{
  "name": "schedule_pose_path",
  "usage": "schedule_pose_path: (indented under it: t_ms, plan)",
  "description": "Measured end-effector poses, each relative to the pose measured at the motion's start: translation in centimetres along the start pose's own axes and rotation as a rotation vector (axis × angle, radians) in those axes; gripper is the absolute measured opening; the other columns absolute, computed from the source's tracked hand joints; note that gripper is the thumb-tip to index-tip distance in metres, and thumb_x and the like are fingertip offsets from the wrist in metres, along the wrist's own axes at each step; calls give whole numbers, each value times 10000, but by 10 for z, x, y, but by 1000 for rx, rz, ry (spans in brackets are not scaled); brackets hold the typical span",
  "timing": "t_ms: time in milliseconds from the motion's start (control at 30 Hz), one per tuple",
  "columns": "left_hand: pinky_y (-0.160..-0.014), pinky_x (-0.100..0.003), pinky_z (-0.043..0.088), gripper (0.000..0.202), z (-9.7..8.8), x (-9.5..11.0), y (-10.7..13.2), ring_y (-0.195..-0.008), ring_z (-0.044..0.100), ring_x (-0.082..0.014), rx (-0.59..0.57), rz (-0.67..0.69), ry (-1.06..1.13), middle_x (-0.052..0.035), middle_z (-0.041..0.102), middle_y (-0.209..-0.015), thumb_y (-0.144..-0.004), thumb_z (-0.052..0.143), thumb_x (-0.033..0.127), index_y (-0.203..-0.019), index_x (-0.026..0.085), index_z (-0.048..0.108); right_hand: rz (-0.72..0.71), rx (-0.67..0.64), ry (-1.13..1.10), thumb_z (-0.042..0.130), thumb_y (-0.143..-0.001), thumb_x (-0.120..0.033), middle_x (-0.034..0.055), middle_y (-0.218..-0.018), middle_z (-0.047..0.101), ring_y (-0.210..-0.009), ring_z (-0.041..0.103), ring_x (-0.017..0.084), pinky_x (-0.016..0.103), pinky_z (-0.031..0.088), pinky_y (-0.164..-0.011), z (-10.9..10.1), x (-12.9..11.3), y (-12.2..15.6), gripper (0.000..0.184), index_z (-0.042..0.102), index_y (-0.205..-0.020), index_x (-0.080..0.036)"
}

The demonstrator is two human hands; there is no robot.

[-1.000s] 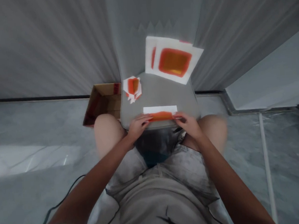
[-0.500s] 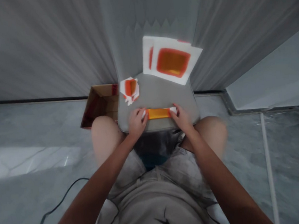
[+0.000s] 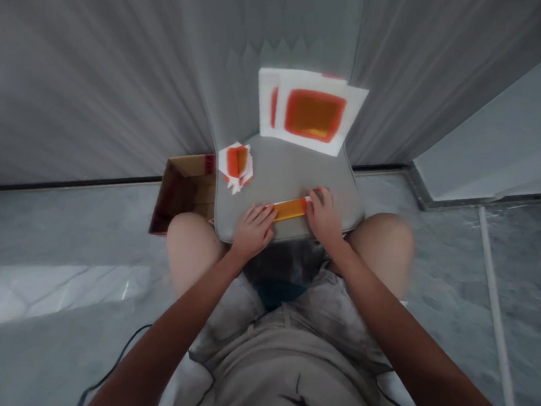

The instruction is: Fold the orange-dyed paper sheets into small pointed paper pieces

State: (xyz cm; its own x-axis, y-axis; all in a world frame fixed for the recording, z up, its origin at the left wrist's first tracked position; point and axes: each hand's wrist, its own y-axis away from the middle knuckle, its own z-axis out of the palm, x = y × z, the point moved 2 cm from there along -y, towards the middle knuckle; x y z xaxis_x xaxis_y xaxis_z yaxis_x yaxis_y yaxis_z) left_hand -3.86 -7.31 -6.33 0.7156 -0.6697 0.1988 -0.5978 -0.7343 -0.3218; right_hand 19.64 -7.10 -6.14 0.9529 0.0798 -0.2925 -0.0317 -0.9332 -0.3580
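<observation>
A narrow folded strip of orange-and-white paper [image 3: 290, 209] lies near the front edge of a grey chair seat [image 3: 291, 169]. My left hand [image 3: 252, 230] rests on the strip's left end with fingers stretched flat over it. My right hand [image 3: 325, 217] presses down on the strip's right end, fingers curled over it. Only the orange middle of the strip shows between my hands.
A stack of white sheets with orange squares [image 3: 312, 112] leans at the back of the seat. A small pile of folded orange-and-white pieces [image 3: 235, 165] sits at the seat's left. An open cardboard box [image 3: 184, 188] stands on the floor to the left. A cable [image 3: 105, 369] runs on the floor.
The paper has been folded narrower: white margin seen a second ago is gone. Both hands have moved inward over the strip's ends, covering more of it.
</observation>
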Motion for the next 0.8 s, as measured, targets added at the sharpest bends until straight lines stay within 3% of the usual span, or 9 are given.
schedule_pose_path:
  t_ms: [100,167,367,800]
  plan:
    - [-1280,-526,372,478,0,2,1,-1482,501,-273,25,-7,-2,-64,583,-1545,-1030,497,305,-1490,221,594,-214,9,-8,375,-1099,-335,196,-1510,578,-1474,436,312,602,224,-1262,1,-21,13,482,554,-1498,-131]
    - [-1284,-527,365,466,0,3,1,-1482,502,-270,29,-8,-12,-68,585,-1543,-1049,473,316,-1484,205,597,-285,-41,-23,379,-1103,-382,199,-1526,572,-1491,433,307,592,198,-1283,5,-29,22,516,534,-1507,-100]
    - [-1298,-561,325,475,1,4,-1,-1491,490,-278,32,-11,-23,-81,560,-1563,-1060,449,323,-1499,193,579,-235,-110,-37,347,-1108,-419,213,-1583,516,-1530,393,319,584,222,-1277,15,-31,33,571,494,-1533,-68]
    - [-1310,-500,316,543,4,8,1,-1542,412,-270,-2,-50,-56,-143,470,-1623,-1084,389,368,-1547,109,504,-225,-158,-31,316,-1110,-422,199,-1628,463,-1560,345,318,572,220,-1279,16,-30,30,593,455,-1571,-74]
